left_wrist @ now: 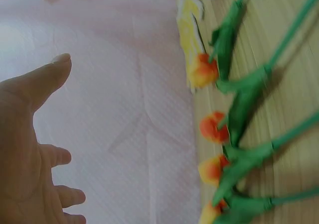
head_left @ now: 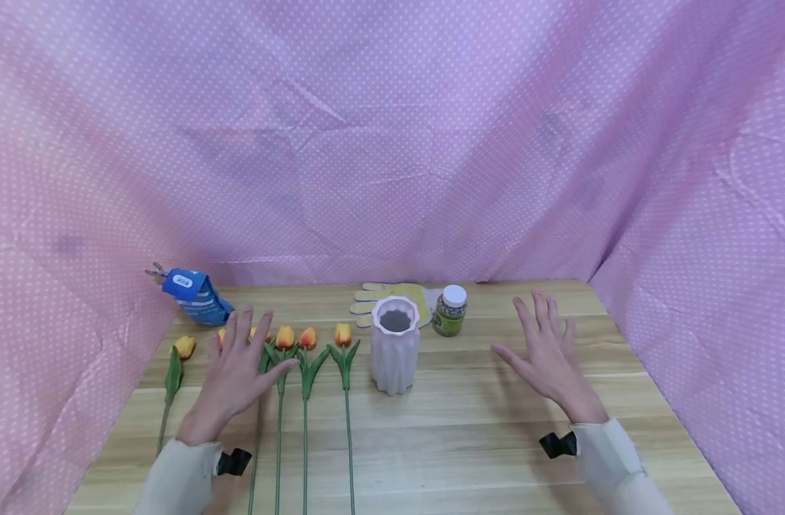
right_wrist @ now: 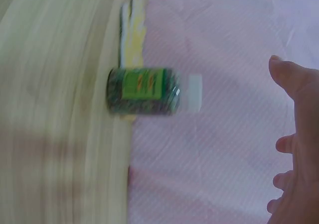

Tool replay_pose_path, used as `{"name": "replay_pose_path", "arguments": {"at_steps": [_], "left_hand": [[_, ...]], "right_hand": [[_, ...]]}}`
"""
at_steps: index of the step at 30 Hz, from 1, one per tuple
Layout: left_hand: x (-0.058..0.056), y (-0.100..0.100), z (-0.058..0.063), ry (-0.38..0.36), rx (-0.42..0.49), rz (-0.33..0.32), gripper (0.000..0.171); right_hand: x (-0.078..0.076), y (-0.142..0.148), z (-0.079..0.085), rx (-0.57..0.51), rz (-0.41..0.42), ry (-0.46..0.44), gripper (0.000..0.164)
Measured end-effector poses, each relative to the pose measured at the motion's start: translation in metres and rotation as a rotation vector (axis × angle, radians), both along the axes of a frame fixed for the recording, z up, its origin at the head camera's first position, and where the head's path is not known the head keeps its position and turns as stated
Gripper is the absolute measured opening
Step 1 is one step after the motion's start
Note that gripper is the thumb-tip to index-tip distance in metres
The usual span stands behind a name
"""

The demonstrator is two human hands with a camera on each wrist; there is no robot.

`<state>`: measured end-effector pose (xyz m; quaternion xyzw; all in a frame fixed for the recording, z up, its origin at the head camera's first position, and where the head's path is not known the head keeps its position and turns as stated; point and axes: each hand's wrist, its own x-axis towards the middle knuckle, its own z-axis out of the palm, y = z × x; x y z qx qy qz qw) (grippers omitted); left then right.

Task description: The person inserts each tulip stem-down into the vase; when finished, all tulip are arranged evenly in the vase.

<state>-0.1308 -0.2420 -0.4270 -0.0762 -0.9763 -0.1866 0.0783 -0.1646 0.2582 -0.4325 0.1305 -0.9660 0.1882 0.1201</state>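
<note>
My left hand (head_left: pixel 237 372) hovers with fingers spread over several artificial tulips, holding nothing. Orange-yellow blooms such as one tulip (head_left: pixel 343 335) lie toward the back, their green stems running to the front edge. In the left wrist view, more tulips (left_wrist: pixel 214 127) show beyond the thumb. Spread likewise and empty, my right hand (head_left: pixel 549 354) is over the table's right side. Nearest to it is a small jar (head_left: pixel 449 312) with a white lid and green label, also seen as a jar (right_wrist: pixel 144 90) in the right wrist view. Between the hands stands a white fluted vase (head_left: pixel 394 357), dark inside.
Behind the vase lies a yellow and white work glove (head_left: pixel 392 290). A blue packet (head_left: pixel 202 297), with a metal tool tip (head_left: pixel 155 270) behind it, sits at the back left corner. Pink dotted cloth (head_left: pixel 392 143) walls the wooden table (head_left: pixel 469 443) at back and sides.
</note>
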Motion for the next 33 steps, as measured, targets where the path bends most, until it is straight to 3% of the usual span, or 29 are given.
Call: {"name": "replay_pose_path", "arguments": {"at_steps": [8, 14, 23, 33], "left_hand": [[0.001, 0.033, 0.004, 0.035, 0.068, 0.000, 0.094], [0.001, 0.058, -0.007, 0.067, 0.192, 0.019, 0.085], [-0.004, 0.084, -0.035, -0.125, 0.382, 0.118, 0.078], [-0.008, 0.105, -0.059, -0.215, 0.412, 0.189, 0.073]], "right_hand": [[0.003, -0.031, 0.007, -0.163, 0.106, 0.022, 0.089], [0.006, -0.057, 0.009, -0.326, 0.174, -0.004, 0.085], [0.006, -0.096, -0.006, -0.516, 0.260, -0.017, 0.079], [0.005, -0.128, -0.019, -0.672, 0.313, -0.046, 0.079]]}}
